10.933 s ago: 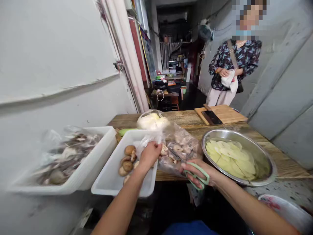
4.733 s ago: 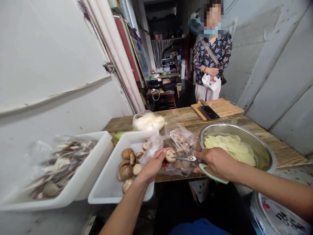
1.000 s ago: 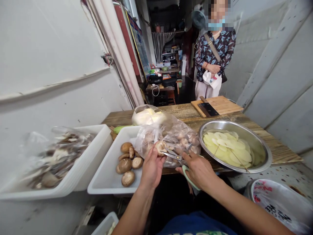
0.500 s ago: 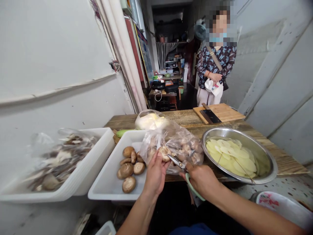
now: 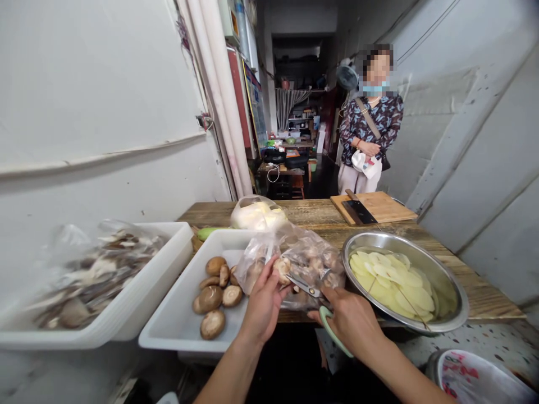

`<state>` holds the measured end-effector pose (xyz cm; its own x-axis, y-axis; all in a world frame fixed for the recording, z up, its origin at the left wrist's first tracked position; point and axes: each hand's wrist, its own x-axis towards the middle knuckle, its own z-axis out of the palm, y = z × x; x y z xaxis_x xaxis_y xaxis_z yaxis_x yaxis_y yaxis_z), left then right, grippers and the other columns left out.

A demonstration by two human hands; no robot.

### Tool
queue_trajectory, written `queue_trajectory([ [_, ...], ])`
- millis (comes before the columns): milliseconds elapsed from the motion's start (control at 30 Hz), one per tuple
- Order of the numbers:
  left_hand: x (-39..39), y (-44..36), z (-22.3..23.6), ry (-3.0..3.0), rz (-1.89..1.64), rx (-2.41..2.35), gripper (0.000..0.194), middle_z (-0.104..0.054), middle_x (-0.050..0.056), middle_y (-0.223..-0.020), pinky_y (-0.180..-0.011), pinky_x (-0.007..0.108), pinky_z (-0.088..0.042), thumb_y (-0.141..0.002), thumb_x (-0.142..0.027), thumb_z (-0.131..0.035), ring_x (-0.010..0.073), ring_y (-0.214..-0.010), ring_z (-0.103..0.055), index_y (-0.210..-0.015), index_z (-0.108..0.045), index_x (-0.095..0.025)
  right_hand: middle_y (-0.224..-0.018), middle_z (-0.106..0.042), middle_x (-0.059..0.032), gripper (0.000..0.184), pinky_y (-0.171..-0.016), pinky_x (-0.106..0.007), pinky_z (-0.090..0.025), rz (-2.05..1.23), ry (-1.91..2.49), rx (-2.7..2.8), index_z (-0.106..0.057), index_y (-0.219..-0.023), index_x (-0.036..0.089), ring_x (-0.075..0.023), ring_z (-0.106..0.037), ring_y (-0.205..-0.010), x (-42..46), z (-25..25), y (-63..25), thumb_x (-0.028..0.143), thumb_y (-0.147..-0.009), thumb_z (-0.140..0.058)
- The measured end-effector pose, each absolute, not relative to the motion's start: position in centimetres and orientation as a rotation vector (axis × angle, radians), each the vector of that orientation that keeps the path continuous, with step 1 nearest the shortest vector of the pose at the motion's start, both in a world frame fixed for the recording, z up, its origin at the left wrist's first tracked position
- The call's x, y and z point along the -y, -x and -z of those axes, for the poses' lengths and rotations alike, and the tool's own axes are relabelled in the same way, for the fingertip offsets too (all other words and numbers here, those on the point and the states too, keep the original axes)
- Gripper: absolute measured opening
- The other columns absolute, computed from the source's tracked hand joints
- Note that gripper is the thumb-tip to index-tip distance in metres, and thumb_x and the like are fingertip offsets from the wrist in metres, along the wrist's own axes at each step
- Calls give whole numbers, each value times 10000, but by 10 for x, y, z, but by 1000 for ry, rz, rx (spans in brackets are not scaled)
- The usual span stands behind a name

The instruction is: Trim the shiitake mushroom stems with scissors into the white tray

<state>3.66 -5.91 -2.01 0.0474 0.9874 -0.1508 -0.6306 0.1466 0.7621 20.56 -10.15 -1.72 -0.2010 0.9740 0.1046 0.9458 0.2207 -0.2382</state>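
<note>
My left hand is closed around a mushroom, held up over the table's front edge. My right hand grips green-handled scissors, whose blades meet the mushroom's underside. Just behind them lies a clear plastic bag of mushrooms. To the left, a white tray holds several brown mushrooms.
A steel bowl of pale slices stands at the right. A second white tray with bagged mushrooms juts at the left. A cutting board with a cleaver and a bag of pale food lie farther back. A person stands beyond the table.
The camera has tilted up a little. Both hands stay together at the mushroom with the scissors. More mushrooms lie in the tray than in the earliest frame.
</note>
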Motion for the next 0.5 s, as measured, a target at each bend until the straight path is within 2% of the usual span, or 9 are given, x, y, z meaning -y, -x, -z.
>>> queue_trajectory([
  [100, 59, -34, 17, -623, -1332, -787, 373, -613, 98, -1218, -904, 376, -484, -790, -265, -623, 215, -1066, -592, -1155, -603, -191, -937, -684, -128, 417, -679, -324, -489, 10, 1835, 2252, -613, -1165, 147, -265, -668, -795, 103, 22, -208, 423, -861, -540],
  [200, 57, -30, 17, -703, -1283, -893, 442, -665, 119, -1097, -718, 321, -532, -764, -362, -644, 199, -872, -641, -1145, -612, -141, -934, -665, -129, 424, -702, -334, -492, 148, 1811, 2237, -615, -1176, 150, -275, -651, -833, 101, 24, -211, 401, -835, -592],
  [300, 57, -27, 18, -800, -1278, -994, 542, -689, 120, -1029, -567, 246, -480, -742, -478, -639, 182, -759, -634, -1144, -622, -115, -933, -667, -112, 411, -694, -318, -493, 114, 1761, 2289, -625, -1163, 171, -257, -653, -820, 96, 21, -215, 406, -826, -609],
  [500, 60, -26, 19, -861, -1338, -1049, 514, -695, 108, -1027, -625, 256, -464, -758, -516, -604, 218, -860, -630, -1075, -659, -115, -991, -670, -117, 453, -713, -304, -492, -5, 1716, 2402, -590, -1211, 172, -255, -659, -860, 91, 11, -219, 430, -838, -596],
])
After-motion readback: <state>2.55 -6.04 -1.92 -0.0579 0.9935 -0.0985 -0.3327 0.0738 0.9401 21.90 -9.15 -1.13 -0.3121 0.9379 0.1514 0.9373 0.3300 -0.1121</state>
